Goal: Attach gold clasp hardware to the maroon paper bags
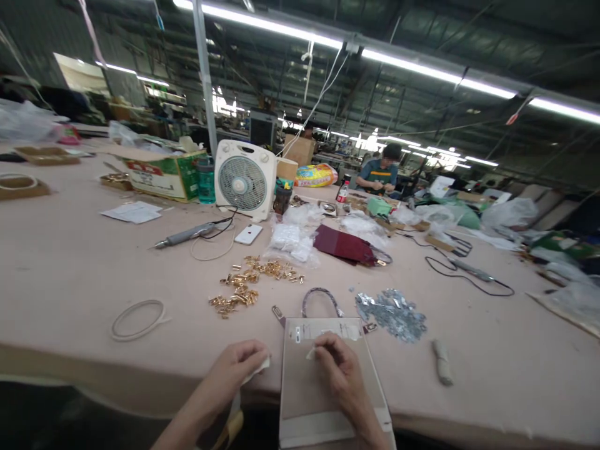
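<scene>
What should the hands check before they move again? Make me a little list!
1. Left hand grips the white scrap: ok.
2. Right hand pinches the white tab on the beige bag panel: ok.
3. Whole beige bag panel on the table: not ok, its near end overhangs the edge.
4. Gold fittings lie apart from the panel: ok.
5. Tab stuck down firmly: cannot tell.

Pink table [56, 275]: grey panel [304, 387], gold fittings [244, 284], fan [244, 181], tape ring [137, 319].
</scene>
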A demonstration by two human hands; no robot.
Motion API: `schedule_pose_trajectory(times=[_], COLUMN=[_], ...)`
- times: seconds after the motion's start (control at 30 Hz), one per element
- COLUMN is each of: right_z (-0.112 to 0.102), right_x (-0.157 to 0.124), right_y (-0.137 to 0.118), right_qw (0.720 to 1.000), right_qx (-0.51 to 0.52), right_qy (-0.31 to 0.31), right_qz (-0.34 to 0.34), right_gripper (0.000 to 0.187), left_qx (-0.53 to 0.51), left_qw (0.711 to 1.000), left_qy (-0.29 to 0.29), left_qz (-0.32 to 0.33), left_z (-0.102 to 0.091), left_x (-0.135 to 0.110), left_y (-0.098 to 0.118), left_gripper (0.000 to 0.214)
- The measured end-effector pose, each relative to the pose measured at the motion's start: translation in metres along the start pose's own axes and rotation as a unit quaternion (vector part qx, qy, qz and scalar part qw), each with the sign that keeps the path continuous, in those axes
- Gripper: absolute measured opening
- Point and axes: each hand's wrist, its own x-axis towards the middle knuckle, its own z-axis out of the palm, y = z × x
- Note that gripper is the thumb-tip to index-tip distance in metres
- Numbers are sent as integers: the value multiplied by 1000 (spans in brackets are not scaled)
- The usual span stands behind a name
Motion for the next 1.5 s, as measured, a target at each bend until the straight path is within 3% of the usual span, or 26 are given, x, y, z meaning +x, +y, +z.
schedule_pose_trajectory(times=[0.13, 0.23, 0.4, 0.83, 1.03, 1.17, 1.33, 1.5], right_z=[-46, -60, -53, -44, -40, -40, -35, -26], right_x=[23, 37, 46, 50, 47, 45, 47, 50], right_y=[5, 8, 13, 28, 39, 47, 54, 54], right_qw=[995, 989, 984, 980, 979, 975, 969, 964], right_qx=[-101, -146, -165, -187, -203, -219, -241, -242], right_qy=[16, -24, -70, -57, -27, 0, 27, 84], right_qz=[-6, 10, 25, 25, -8, -33, -56, -65], right_gripper=[27, 28, 25, 26, 18, 38, 24, 22], left_qx=[-40, -27, -5, -15, -31, -42, -42, -73], left_qw=[999, 999, 1000, 1000, 999, 999, 999, 997], left_qy=[-3, -3, -7, -12, -3, 7, 15, 16], left_qz=[-22, -18, -7, 4, -13, -11, -10, -4], left_z=[0, 3, 3, 1, 1, 2, 2, 4], left_x=[-3, -6, -9, -6, -9, -8, -7, -11], left_y=[4, 6, 5, -2, 3, 0, -9, -9], left_gripper=[49, 50, 48, 48, 49, 49, 48, 48])
